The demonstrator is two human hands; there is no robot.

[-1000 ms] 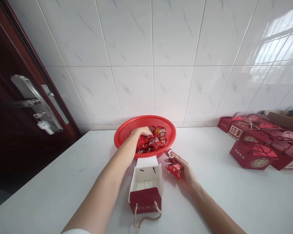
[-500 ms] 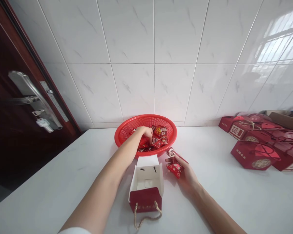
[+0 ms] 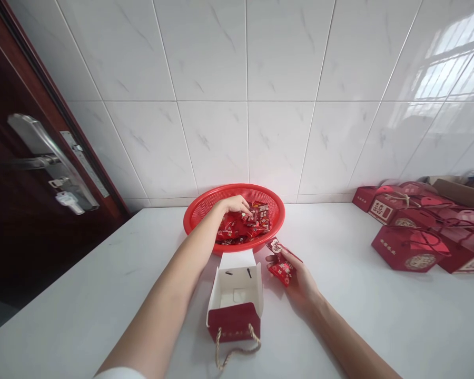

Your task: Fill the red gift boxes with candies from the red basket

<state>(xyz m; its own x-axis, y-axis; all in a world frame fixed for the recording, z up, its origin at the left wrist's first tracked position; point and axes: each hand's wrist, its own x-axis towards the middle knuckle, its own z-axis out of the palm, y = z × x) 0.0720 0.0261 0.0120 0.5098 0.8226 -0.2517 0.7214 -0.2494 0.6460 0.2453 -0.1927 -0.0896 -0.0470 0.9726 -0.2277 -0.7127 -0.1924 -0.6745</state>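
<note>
Gripping packets (image 3: 282,270), right hand (image 3: 302,284) flanks box (image 3: 234,322); left hand (image 3: 235,203) sits in basket (image 3: 275,206), hold unclear.

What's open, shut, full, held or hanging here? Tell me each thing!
Near gift box, open
Its rope handle, drooping loose
Red mesh basket, partly filled with wrapped treats
Right hand, holding treats
Left hand, at basket treats; grip unclear
Front right gift box, closed
Keys, hanging at door lock
</note>
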